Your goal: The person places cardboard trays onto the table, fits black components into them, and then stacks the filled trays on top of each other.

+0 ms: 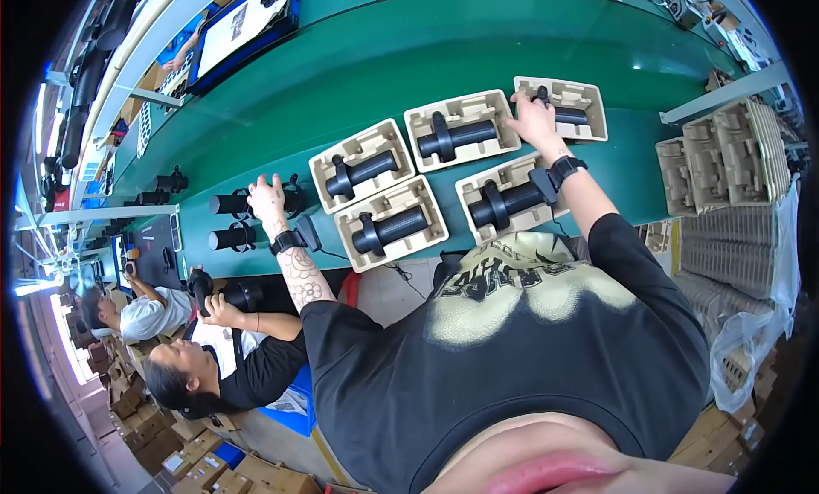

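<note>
The left hand [265, 193] rests with fingers curled over a black cylindrical device [243, 204] lying on the green bench [384, 59] at the left; a second black cylinder [232, 236] lies just nearer. The right hand [532, 117] reaches to the far right, its fingers closed on the black device in a beige moulded-pulp tray [572, 97]. Four more beige pulp trays, each holding a black cylindrical device, lie between the hands: two far [363, 165] [461, 129] and two near [391, 223] [503, 195]. A stack of empty pulp trays [725, 153] stands at the far right. Another person [222, 366] sits to the left.
</note>
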The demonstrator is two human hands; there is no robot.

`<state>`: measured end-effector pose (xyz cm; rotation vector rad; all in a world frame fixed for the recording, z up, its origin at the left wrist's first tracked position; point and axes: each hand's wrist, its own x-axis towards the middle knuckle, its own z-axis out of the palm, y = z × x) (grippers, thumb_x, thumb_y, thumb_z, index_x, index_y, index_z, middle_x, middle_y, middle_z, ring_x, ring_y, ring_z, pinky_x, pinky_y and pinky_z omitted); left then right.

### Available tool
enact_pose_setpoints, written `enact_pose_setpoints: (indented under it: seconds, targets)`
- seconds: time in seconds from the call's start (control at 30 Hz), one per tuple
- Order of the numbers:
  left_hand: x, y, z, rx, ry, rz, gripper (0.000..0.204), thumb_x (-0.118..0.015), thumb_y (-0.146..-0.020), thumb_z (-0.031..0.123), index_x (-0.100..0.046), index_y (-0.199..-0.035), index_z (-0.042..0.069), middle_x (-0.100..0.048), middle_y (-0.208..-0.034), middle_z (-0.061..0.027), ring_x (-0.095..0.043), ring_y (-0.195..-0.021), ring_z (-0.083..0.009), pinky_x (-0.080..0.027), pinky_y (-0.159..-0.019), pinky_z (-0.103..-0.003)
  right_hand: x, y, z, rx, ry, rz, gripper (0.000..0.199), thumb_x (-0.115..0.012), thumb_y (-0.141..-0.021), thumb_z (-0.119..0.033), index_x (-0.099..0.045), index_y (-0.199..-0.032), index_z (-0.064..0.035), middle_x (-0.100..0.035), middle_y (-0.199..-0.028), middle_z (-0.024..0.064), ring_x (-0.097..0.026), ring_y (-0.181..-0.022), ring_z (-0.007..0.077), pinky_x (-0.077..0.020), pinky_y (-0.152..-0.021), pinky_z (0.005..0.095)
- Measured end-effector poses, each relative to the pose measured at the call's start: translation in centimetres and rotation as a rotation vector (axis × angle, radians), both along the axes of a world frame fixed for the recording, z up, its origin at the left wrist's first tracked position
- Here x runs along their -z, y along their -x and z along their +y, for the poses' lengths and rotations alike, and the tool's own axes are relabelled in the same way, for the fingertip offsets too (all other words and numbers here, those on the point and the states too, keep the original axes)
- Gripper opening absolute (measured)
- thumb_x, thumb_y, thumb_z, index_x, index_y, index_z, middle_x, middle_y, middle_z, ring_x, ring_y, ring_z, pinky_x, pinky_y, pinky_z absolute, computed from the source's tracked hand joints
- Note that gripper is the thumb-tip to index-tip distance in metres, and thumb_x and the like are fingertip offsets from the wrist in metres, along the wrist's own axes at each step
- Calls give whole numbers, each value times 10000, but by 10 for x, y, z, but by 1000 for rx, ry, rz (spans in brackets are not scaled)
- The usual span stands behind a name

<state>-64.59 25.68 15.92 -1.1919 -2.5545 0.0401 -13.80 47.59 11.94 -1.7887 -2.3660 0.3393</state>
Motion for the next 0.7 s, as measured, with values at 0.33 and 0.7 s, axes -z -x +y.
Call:
enact_pose_setpoints:
  seconds: [0.33,0.7]
  targets:
    - [14,14,2,-126,-92,40,336,-599,-861,358,-640,-1062,91,-595,-1141,-117,-541,-1053,-331,-484,-812,-407,20,0,-14,-123,-67,-56,498,-670,-746,-326,-517,-1100,-11,-643,-755,168,-647,-821,298,-351,-990,511]
    - [-36,-109,72,378,-479,-550,425,-531,-896,429,-669,-950,31,-667,-861,-173,-637,-786,-336,-489,-729,-397,14,-10,-8,-130,-122,-14,307,-630,-753,-308,-606,-873,-27,-646,-733,143,-655,-758,283,-346,-1006,497]
